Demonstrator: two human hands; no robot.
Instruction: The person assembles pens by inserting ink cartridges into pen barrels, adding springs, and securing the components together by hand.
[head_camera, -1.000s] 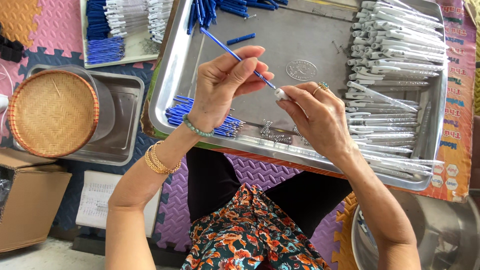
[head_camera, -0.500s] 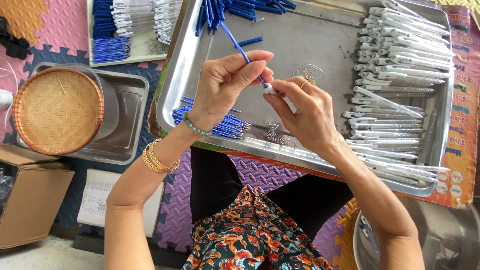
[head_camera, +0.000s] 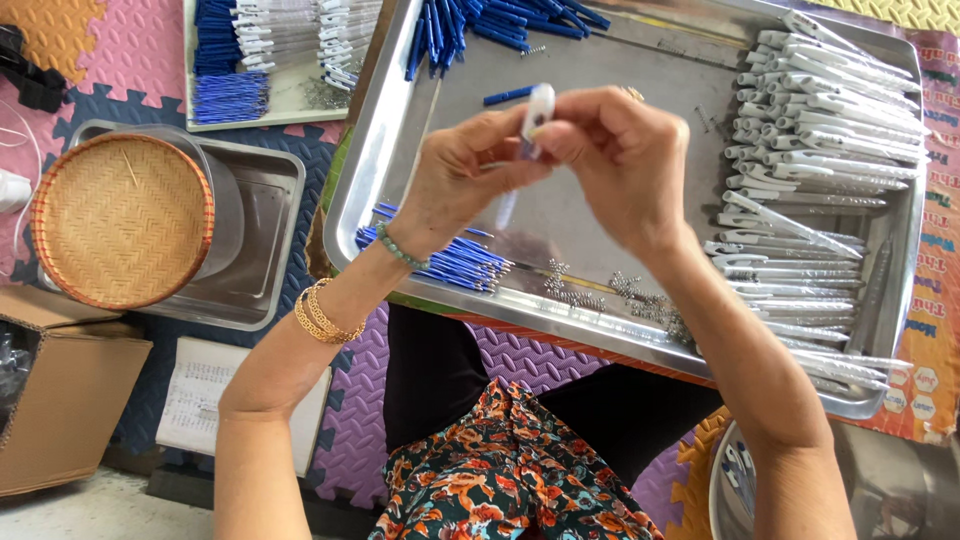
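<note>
The white pen barrel (head_camera: 538, 112) stands nearly upright, pinched between both hands above the middle of the steel tray (head_camera: 392, 130). The left hand (head_camera: 468, 180) has its fingertips closed on the lower part, where a bit of blue shows, and the right hand (head_camera: 622, 160) is curled tight round the upper part from the other side; knuckles nearly touching. Beneath the hands, on the tray's near edge, lies a fan of blue refills (head_camera: 452, 258), and just beside them a scatter of small metal springs (head_camera: 610, 292). Down the tray's right side, a thick stack of white pen barrels (head_camera: 805, 150). At the far edge, a heap of blue pen parts (head_camera: 500, 20). Off to the left on the foam-mat floor, a round woven basket (head_camera: 120, 220) sits in a smaller steel tray (head_camera: 268, 250), a cardboard box (head_camera: 60, 400) nearer the person.
</note>
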